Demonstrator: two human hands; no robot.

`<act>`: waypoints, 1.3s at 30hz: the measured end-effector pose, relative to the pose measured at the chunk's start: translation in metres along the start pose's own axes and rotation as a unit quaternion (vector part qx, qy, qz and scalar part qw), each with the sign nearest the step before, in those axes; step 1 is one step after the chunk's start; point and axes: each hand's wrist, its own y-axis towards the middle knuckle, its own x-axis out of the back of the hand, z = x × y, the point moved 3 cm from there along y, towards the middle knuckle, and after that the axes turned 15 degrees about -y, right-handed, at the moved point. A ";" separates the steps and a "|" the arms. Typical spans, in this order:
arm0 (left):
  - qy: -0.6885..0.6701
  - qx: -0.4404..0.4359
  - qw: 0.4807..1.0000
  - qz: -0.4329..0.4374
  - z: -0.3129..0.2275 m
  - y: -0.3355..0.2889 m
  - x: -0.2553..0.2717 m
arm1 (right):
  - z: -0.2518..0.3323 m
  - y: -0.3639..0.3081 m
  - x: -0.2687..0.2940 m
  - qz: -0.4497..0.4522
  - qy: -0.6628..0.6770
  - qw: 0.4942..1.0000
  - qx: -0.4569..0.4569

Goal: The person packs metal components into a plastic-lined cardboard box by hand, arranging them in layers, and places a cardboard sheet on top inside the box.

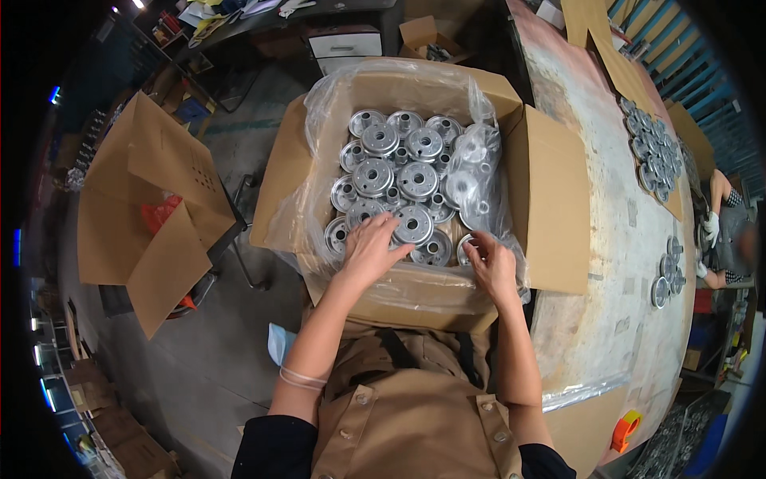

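Observation:
An open cardboard box [557, 199], lined with a clear plastic bag [319, 120], stands in front of me. Inside, round silvery flanged metal parts [373, 177] sit in rows, some stacked on others. My left hand [369, 246] is over the near rows, thumb and fingers apart, its fingertips at the edge of a flanged metal part [414, 226]. In the near right corner, my right hand [492, 265] has its fingers curled at the rim of another flanged part, mostly hidden by the hand. Plastic film partly covers the parts along the right side.
To the right runs a long worn table [614, 263] carrying more metal parts [650, 148] and an orange tape dispenser [626, 431]. Another open carton [144, 215] is at left. A co-worker's gloved hand [711, 227] shows at far right. A desk [345, 44] stands behind.

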 end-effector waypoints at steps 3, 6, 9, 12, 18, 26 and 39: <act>-0.062 0.033 0.997 -0.010 -0.007 -0.020 0.009 | -0.005 0.001 -0.004 0.009 -0.023 1.000 0.003; -0.090 0.078 0.992 -0.037 0.004 -0.029 0.002 | 0.011 0.004 0.007 0.070 -0.064 0.995 -0.022; -0.084 -0.026 0.988 -0.127 0.000 -0.030 -0.001 | 0.003 0.004 -0.001 0.066 -0.092 0.993 -0.027; -0.073 -0.041 0.986 -0.143 -0.001 -0.029 -0.001 | 0.003 0.000 0.003 -0.059 -0.071 0.996 0.000; -0.075 -0.053 0.983 -0.160 -0.001 -0.031 -0.002 | -0.001 -0.005 0.014 -0.213 0.032 0.976 -0.036; -0.071 -0.061 0.980 -0.174 -0.003 -0.033 -0.002 | -0.012 -0.007 0.015 -0.230 0.239 0.941 -0.059; -0.067 -0.050 0.983 -0.166 -0.001 -0.031 -0.003 | -0.014 -0.006 0.013 -0.211 0.252 0.942 -0.062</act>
